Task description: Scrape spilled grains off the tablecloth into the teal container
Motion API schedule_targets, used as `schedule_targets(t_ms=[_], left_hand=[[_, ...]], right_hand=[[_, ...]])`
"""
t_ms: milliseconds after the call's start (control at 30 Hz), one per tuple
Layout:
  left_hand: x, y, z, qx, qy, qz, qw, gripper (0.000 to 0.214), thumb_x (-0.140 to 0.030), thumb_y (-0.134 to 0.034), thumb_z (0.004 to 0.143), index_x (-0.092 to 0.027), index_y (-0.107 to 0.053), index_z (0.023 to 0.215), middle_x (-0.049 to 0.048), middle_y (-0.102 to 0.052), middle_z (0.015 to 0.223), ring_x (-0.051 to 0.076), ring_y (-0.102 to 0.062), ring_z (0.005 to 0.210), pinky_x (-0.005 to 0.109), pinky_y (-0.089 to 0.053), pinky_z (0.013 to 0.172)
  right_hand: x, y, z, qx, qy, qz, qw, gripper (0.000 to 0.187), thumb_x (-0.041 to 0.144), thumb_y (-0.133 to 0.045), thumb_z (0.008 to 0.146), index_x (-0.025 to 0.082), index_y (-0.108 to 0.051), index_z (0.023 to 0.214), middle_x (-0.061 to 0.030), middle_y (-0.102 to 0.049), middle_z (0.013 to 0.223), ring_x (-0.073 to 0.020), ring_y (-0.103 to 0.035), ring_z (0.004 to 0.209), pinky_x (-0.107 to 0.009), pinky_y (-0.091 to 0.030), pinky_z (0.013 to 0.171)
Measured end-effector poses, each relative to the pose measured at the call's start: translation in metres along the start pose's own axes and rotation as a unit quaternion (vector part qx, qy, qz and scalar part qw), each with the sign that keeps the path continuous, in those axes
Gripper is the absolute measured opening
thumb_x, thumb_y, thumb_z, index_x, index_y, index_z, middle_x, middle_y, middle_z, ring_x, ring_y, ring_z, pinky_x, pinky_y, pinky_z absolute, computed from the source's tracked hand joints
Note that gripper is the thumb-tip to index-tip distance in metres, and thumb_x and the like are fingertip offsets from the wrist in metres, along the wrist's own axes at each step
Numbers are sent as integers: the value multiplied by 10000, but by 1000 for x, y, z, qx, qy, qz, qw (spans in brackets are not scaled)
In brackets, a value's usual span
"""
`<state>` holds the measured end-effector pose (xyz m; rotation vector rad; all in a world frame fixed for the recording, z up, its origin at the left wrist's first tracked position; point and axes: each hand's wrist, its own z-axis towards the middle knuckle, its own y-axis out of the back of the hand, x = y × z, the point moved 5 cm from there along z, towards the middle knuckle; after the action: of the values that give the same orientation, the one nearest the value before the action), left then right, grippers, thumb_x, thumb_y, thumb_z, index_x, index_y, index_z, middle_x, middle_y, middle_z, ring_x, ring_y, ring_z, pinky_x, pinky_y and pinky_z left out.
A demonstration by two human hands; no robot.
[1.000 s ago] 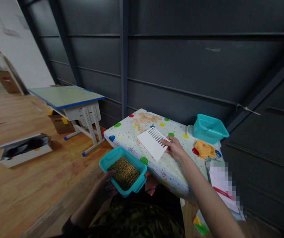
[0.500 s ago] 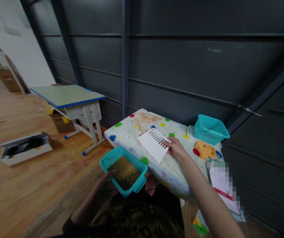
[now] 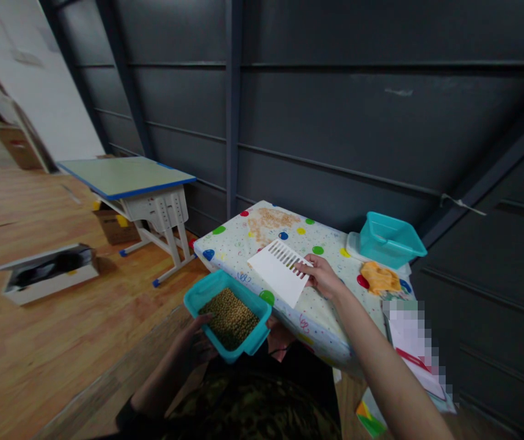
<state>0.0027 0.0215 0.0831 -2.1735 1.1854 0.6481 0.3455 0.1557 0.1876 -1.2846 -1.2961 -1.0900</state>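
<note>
My left hand (image 3: 196,342) grips the near left side of a teal plastic tub (image 3: 257,299), its thumb over the rim. Tan and greenish beans (image 3: 232,315) fill the tub's bottom, and it is held at the table's front edge. Between the thumb and fingers of my right hand (image 3: 319,274) is a white slotted card (image 3: 273,272), held by its right edge over the table. A row of narrow slots runs along the card's far side. Beyond the card, a thin patch of pale brown grains (image 3: 269,221) lies spread on the patterned tablecloth (image 3: 225,244).
A second teal tub (image 3: 393,241) stands at the table's right end, with an orange cloth (image 3: 381,278) in front of it. A clipboard with paper (image 3: 408,342) is at the right. A green-topped desk (image 3: 127,174) and an open white box (image 3: 54,275) stand left. A dark panelled wall runs behind.
The slotted card has shifted slightly left and toward me, with my right hand moving along. My left hand and the tub of beans have hardly moved.
</note>
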Motion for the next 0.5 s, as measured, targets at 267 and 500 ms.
schedule_targets(t_ms=[267,500], left_hand=[[-6,5,4,-16,-29,5,999,205,-354,-852,980,-196,-722,965,59,-755,779,243,-767,678,296,-522,509],[-7,7,7,-12,-21,9,1000,232,-384,-820,999,-222,-678,912,51,-747,706,268,-748,685,375,-660,655]], right_hand=[[-5,-2,1,19,0,-1,1000,592,505,-1103,531,235,-645,792,-15,-778,771,-187,-717,663,-285,-592,573],[-5,-5,1,31,5,-2,1000,612,547,-1111,530,231,-647,775,-12,-788,760,-171,-706,633,-267,-584,553]])
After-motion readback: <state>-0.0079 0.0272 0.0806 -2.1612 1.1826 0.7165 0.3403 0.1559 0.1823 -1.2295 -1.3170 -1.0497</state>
